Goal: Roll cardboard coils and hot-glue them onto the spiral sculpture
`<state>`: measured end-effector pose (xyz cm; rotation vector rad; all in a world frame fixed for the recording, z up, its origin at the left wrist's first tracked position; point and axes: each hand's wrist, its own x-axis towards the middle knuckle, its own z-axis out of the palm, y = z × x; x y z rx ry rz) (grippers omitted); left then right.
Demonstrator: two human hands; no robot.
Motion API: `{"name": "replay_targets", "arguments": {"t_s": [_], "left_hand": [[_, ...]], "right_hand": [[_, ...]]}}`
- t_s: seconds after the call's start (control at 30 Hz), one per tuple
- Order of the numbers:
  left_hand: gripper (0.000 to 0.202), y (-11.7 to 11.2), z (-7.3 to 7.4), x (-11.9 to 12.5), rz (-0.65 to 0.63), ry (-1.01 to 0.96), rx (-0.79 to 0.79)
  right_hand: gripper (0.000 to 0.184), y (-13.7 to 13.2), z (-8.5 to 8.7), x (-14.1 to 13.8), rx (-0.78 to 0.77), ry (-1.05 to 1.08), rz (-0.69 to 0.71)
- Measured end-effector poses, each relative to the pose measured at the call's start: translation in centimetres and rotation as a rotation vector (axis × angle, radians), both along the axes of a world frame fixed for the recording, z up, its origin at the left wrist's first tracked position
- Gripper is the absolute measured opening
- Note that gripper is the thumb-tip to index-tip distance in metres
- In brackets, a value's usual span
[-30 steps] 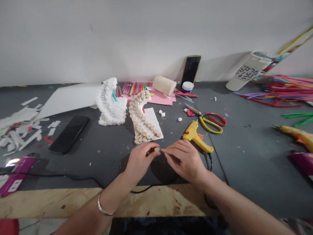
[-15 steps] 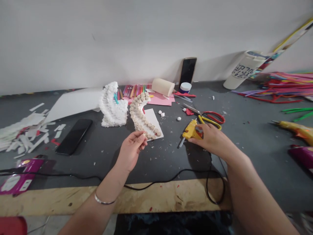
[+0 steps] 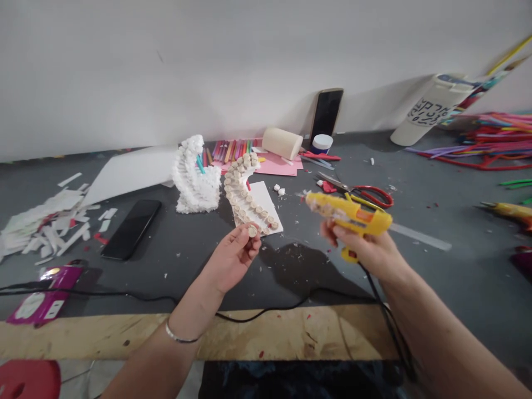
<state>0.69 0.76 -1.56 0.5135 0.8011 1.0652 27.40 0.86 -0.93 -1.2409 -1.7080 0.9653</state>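
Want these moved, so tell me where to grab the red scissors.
Take the scissors by the red loop handles, coming from the near right: the handles sit at that end, lying flat, while the blades point away to the left, keeping fingers off the edges.

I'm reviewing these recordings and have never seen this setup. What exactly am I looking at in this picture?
There is no machine here: these are a person's two bare hands, filmed by a camera worn on their head that looks forward and down. The left hand pinches a small round wooden disc. The right hand holds up a yellow hot glue gun. On the dark work surface are a curved row of wooden discs on white card, a white curved model, red-handled scissors and a black phone.
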Motion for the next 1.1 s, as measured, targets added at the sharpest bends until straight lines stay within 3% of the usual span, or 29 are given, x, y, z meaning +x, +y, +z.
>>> {"name": "replay_targets", "arguments": {"t_s": [0.1,0.23,0.47,1.1], "left_hand": [[0.027,-0.1,0.0,0.2,-0.005,0.012,-0.023],[0.033,-0.1,-0.3,0.2,0.017,0.004,-0.025],[0.034,-0.1,-0.9,0.3,0.003,0.028,-0.029],[0.032,-0.1,-0.6,0.3,-0.014,-0.018,-0.028]], "right_hand": [[0.029,-1.6,0.0,-2.2,0.032,0.050,0.157],[0.039,-2.6,0.1,-4.0,0.142,-0.062,0.278],[0.047,-2.5,0.2,-4.9,0.375,-0.224,0.231],[0.043,-2.8,-0.4,-4.9,0.419,-0.396,0.192]]}}
